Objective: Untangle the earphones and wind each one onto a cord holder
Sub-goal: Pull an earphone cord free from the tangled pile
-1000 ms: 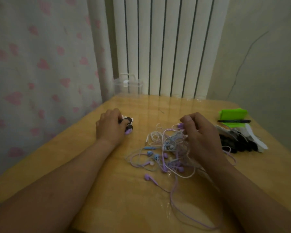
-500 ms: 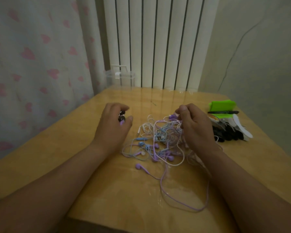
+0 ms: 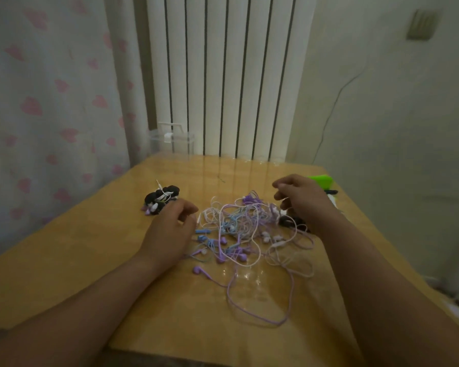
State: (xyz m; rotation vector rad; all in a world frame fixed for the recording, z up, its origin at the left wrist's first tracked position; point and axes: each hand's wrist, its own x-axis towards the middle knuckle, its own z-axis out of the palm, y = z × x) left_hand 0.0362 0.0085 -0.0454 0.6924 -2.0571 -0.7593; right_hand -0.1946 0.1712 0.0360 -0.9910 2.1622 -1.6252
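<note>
While both forearms reach in from the bottom edge, two bare hands hover over one wooden table with a glossy top. In the middle of the table lies one loose tangle of earphone cords in three colours: purple, pale blue and white. The cords are too knotted to count. One purple earbud lies on its own at the tangle's near edge, and a long purple loop trails towards the viewer. The left hand sits at the tangle's left edge, fingers loosely curled and slightly apart, holding nothing. The right hand hangs over the tangle's right side, fingers also loosely bent and spread, with no cord plainly gripped. Just beyond the left hand sits one cluster of black holders already wound with white and purple cord; at least two, though the exact number is unclear. More black holders show partly under the right hand. Behind that hand is one bright green object. At the table's far edge stands one clear plastic box, in front of a white radiator. One curtain with pink hearts hangs on the left.
</note>
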